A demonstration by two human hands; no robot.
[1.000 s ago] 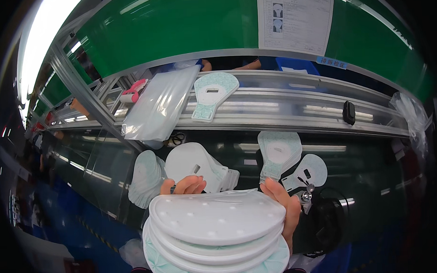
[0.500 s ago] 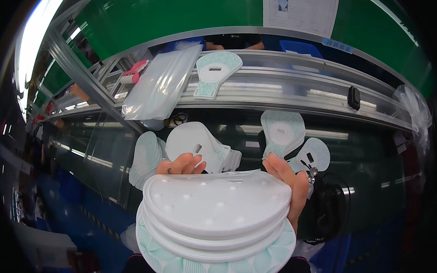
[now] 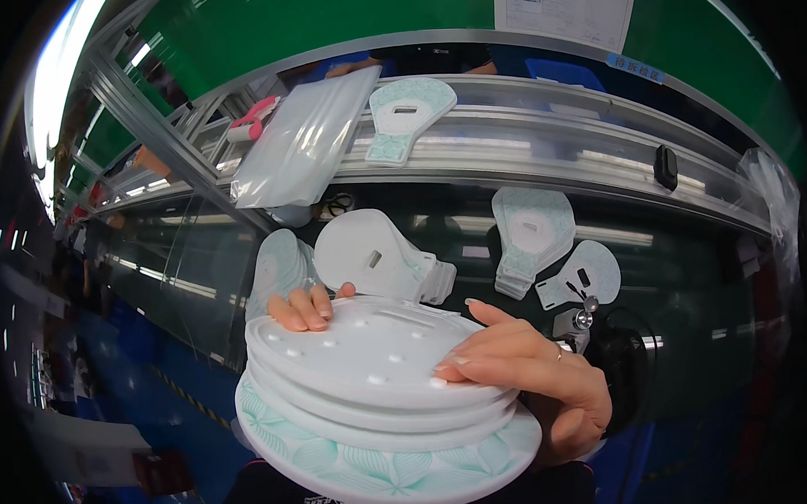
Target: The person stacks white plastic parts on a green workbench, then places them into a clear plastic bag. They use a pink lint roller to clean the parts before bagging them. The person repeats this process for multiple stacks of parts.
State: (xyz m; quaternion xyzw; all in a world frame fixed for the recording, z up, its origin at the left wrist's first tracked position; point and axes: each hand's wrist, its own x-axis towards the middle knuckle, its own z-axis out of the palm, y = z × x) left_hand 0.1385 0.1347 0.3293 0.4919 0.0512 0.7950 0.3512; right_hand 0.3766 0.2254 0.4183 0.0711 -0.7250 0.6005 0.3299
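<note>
A stack of white rounded plastic panels (image 3: 374,413) is tilted toward me, close to my body. Its lowest rim carries a teal leaf pattern, and the plain white top face has several small raised nubs. My left hand (image 3: 306,309) is closed over the far left edge, fingertips on the top panel and thumb hidden. Across the right part of the top face lies my right hand (image 3: 527,368), fingers stretched out, with fingertips touching a nub near the front edge. A ring shows on one finger.
Beyond the stack lie white panels (image 3: 354,245), leaf-patterned panels (image 3: 279,261), a patterned pile (image 3: 531,225) and a single panel (image 3: 600,272) beside a small metal object (image 3: 575,321). A metal rail shelf holds clear bags (image 3: 311,140) and another panel (image 3: 408,118). A person sits behind.
My right hand has moved from the stack's right edge onto its top face. The stack has tilted and shifted slightly left. Across the shelf, the person's hand now shows by the bags.
</note>
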